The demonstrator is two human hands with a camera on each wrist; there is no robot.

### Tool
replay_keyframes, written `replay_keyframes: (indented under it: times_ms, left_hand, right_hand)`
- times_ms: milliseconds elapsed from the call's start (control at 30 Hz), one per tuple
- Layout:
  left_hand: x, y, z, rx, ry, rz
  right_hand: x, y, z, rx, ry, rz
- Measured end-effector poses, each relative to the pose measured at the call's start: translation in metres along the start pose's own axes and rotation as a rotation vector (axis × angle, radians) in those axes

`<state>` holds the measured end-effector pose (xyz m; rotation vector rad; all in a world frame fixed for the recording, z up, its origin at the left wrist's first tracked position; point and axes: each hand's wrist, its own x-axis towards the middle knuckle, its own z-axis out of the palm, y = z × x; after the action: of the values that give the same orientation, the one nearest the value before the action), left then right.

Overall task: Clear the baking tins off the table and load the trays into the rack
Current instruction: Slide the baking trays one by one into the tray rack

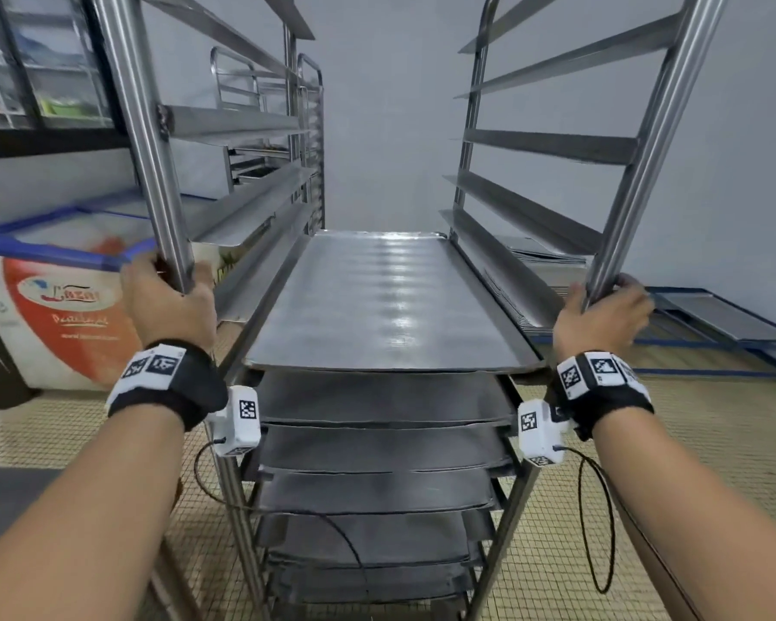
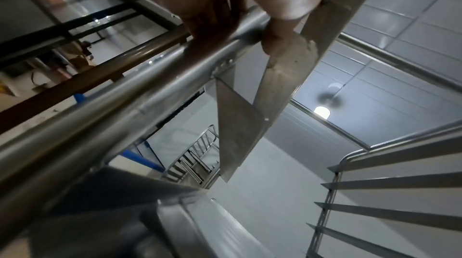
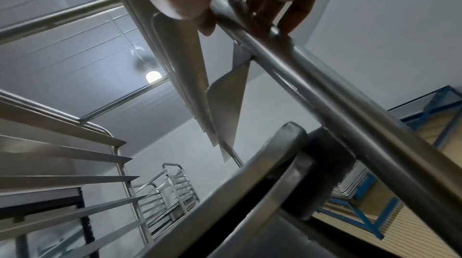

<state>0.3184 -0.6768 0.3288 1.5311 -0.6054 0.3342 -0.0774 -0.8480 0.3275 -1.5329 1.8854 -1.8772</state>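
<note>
The rack [image 1: 610,150] stood directly in front of the person, a tall steel trolley with angled runners down both inner sides. Trays filled its lower levels, one above another, and the top tray [image 1: 390,302] lay flat on its runners at about wrist height, its near edge just short of the front posts. The runners above it carried nothing.

The left hand [image 1: 166,302] gripped the left front post [image 1: 140,127], fingers and thumb wrapped round the tube; the left wrist view showed the thumb [image 2: 277,39] pressed against the post beside a runner bracket. The right hand [image 1: 601,316] held the right front post [image 1: 655,141] in the same way, with its fingers [image 3: 287,17] curled over the tube in the right wrist view. Both wrists wore black bands with printed square markers and small white camera units.

A chest freezer [image 1: 59,307] with a red and white front stood to the left on the tiled floor [image 1: 713,441]. To the right, a low blue frame [image 1: 708,347] held more flat trays. A second rack [image 1: 310,141] stood farther back by the wall, and a ceiling lamp [image 2: 321,112] glowed overhead.
</note>
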Motion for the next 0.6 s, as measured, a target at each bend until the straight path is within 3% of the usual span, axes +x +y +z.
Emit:
replay_keyframes:
  times_ms: [100,367,600]
  left_hand:
    - [0.013,-0.002,0.008,0.034,-0.021,0.01]
    - [0.023,-0.014,0.036,0.057,0.016,0.054]
    - [0.045,-0.027,0.082,0.027,0.04,0.093]
  right_hand:
    - [0.008,0.004,0.007,0.097,-0.018,-0.072]
    - [0.018,0.014,0.039,0.081,0.094,-0.002]
    - [0.037,0.017,0.077,0.074,0.104,0.012]
